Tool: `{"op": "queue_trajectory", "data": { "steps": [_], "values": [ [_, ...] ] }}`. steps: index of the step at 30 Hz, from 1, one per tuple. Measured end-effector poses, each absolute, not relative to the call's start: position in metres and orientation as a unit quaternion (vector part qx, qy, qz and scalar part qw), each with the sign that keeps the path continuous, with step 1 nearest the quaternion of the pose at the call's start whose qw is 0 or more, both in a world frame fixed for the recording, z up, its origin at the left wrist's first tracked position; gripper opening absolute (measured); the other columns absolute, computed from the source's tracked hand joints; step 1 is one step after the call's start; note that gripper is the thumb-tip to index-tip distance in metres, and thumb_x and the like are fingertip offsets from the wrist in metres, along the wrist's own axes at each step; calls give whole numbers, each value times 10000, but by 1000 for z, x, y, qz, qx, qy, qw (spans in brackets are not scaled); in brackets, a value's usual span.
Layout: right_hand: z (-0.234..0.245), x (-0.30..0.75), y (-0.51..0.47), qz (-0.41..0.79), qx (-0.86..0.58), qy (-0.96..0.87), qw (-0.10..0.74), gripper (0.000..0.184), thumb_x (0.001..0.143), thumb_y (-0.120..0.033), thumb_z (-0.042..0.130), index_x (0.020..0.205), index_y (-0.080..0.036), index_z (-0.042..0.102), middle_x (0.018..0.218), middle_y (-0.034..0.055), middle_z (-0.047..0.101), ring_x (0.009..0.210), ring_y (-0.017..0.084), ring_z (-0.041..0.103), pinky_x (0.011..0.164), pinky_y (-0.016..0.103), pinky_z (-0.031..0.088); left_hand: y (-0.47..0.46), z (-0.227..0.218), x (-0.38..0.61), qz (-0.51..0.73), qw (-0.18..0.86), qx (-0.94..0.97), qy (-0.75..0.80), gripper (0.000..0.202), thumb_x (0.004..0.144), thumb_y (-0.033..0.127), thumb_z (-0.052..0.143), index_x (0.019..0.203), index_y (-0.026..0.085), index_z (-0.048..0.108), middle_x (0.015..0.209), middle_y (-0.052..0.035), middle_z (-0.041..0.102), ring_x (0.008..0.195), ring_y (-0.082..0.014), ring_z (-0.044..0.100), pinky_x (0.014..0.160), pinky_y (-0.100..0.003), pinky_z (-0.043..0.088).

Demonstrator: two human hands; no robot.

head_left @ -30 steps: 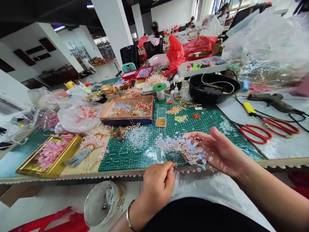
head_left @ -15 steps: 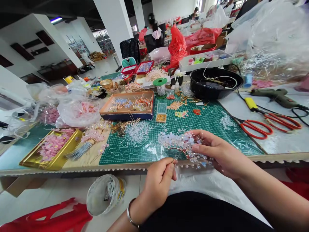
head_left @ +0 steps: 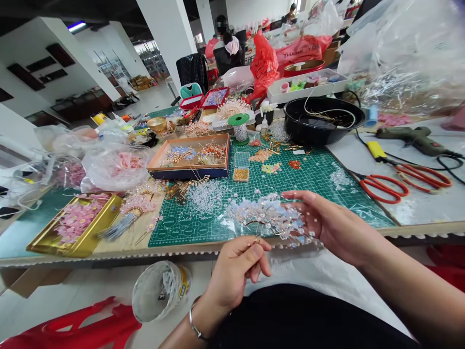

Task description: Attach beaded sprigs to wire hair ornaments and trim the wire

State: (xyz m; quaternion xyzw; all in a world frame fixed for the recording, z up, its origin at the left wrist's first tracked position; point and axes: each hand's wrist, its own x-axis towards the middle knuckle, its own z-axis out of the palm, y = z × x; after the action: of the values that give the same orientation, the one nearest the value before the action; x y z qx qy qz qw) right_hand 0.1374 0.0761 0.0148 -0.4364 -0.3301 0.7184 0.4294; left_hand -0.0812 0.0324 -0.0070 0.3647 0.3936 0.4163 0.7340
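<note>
A beaded hair ornament with clear and pale-blue beads hangs over the front edge of the green cutting mat. My left hand pinches thin gold wire prongs at its lower side between thumb and fingers. At the ornament's right end is my right hand, its fingers stretched and apart behind the outer bead sprays. It seems to touch those beads lightly, without closing on them. Loose clear beads lie on the mat behind, beside a small box of gold beads.
Pink flowers fill a gold tray at left. Behind the mat stand an orange-lined box, a green spool and a black basin. Red-handled cutters and a glue gun lie right. A bucket stands below.
My right hand has loosened from the ornament and opened its fingers. The ornament has turned and shifted slightly left, showing more pale-blue pieces. My left hand keeps its pinch, lower fingers looser.
</note>
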Motion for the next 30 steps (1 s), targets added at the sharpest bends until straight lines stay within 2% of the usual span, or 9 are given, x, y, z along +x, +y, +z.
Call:
{"op": "queue_trajectory", "data": {
  "steps": [3, 6, 11, 14, 17, 22, 26, 30],
  "values": [
    [9, 139, 75, 739, -416, -314, 427, 404, 897, -601, 602, 1119, -264, 629, 976, 48, 697, 864, 213, 667, 745, 332, 585, 32, -5, -82, 450, 719, 352, 395, 221, 865, 342, 694, 854, 122, 713, 570, -25, 647, 416, -31, 374, 442, -185, 204],
    [7, 139, 71, 756, -403, -313, 411, 369, 865, -544, 680, 1064, -234, 649, 929, 64, 710, 881, 227, 680, 790, 348, 586, 33, -7, -82, 469, 715, 329, 400, 189, 873, 311, 687, 856, 125, 713, 569, -17, 639, 421, -26, 372, 446, -182, 193],
    [11, 134, 65, 762, -398, -325, 394, 320, 790, -403, 814, 1018, -229, 674, 935, 45, 725, 763, 160, 682, 764, 270, 562, 34, -13, -82, 471, 731, 301, 390, 173, 880, 292, 683, 866, 121, 710, 574, -16, 633, 432, -21, 356, 456, -175, 177],
    [13, 130, 64, 757, -397, -329, 400, 307, 774, -418, 828, 978, -240, 681, 913, 26, 718, 782, 157, 678, 750, 258, 554, 33, -16, -81, 468, 743, 293, 378, 180, 876, 295, 689, 864, 116, 705, 574, -21, 633, 427, -20, 341, 454, -173, 169],
    [15, 128, 64, 752, -393, -336, 409, 301, 765, -418, 834, 963, -256, 677, 881, -5, 688, 776, 149, 664, 721, 250, 550, 34, -19, -80, 464, 762, 282, 354, 177, 877, 287, 683, 872, 111, 697, 566, -17, 624, 396, -9, 264, 438, -172, 137],
    [18, 126, 63, 743, -388, -361, 409, 280, 776, -413, 825, 936, -237, 678, 836, -11, 663, 685, 112, 621, 682, 227, 531, 35, -24, -80, 437, 815, 233, 301, 188, 860, 308, 684, 849, 122, 662, 488, 41, 506, 367, -16, 171, 420, -177, 131],
    [17, 129, 64, 727, -391, -392, 406, 273, 795, -417, 810, 948, -230, 682, 834, -2, 659, 710, 121, 605, 692, 234, 517, 36, -24, -81, 424, 826, 223, 299, 180, 854, 307, 681, 842, 133, 638, 475, 63, 454, 366, -21, 155, 424, -183, 127],
    [11, 134, 66, 714, -410, -401, 402, 299, 810, -459, 786, 973, -224, 696, 796, 8, 659, 707, 139, 591, 698, 251, 505, 36, -22, -82, 432, 809, 246, 314, 209, 854, 331, 689, 842, 126, 647, 487, 45, 495, 373, -20, 175, 433, -195, 116]
  ]
}}
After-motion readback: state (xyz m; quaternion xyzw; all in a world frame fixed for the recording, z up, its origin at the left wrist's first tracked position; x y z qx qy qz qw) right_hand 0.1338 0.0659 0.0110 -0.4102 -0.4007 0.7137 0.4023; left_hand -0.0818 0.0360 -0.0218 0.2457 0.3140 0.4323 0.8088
